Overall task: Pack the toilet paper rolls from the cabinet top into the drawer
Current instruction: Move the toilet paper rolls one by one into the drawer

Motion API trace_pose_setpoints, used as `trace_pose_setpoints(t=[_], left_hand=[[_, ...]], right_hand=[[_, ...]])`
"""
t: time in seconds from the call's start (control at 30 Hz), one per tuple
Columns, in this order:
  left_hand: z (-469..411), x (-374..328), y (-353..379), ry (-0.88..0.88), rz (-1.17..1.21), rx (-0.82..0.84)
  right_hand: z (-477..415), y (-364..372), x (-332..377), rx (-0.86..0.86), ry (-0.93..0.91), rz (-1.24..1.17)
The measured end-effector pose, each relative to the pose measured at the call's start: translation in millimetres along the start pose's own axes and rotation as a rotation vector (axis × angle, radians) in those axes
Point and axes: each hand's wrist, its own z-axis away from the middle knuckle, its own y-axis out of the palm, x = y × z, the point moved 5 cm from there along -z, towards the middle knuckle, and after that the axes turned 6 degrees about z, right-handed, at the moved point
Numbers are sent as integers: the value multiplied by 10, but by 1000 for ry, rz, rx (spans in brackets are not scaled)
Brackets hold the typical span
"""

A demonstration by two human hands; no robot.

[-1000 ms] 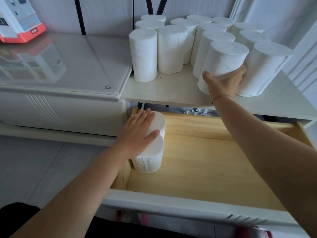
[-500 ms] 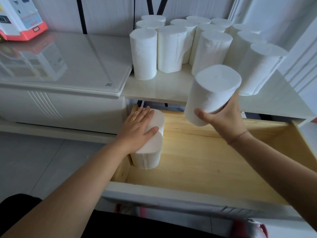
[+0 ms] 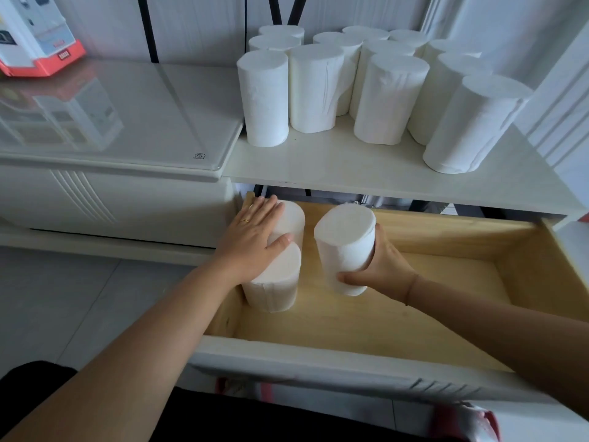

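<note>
Toilet paper roll (image 3: 345, 247) upright, slightly tilted, inside the open wooden drawer (image 3: 366, 317), just right of two rolls already standing at the drawer's left wall. Can't tell if its base touches the drawer floor. Right hand (image 3: 381, 266) wraps it from the right side: thumb curled across the lower front, fingers round the back, closed grip on the roll. Left hand (image 3: 251, 240) lies flat, palm down, fingers together and thumb out, pressing on the tops of the rear roll (image 3: 291, 218) and front roll (image 3: 275, 287); those two touch each other. Narrow gap between held roll and that pair. Remaining rolls (image 3: 387, 97) stand clustered upright on the white cabinet top (image 3: 334, 164) above the drawer. Glass-topped unit (image 3: 134, 122) to the left, red-and-white box (image 3: 35, 36) at its far corner.
</note>
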Motion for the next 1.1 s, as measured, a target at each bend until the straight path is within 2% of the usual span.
trace_pose_setpoints(t=[0.47, 0.73, 0.83, 0.93, 1.0, 1.1], left_hand=[[1, -10, 1, 1, 10, 7], [10, -6, 1, -3, 15, 10], [14, -18, -2, -5, 19, 13], [5, -21, -9, -13, 24, 16], [3, -19, -10, -17, 25, 16], [1, -13, -8, -21, 21, 22]], right_hand=[[-26, 124, -244, 74, 46, -16], [6, 132, -350, 287, 122, -75], [38, 82, -335, 433, 178, -65], [44, -109, -207, 565, 151, -197], [-31, -271, -149, 517, 171, -341], [-172, -365, -131, 350, 308, -440]])
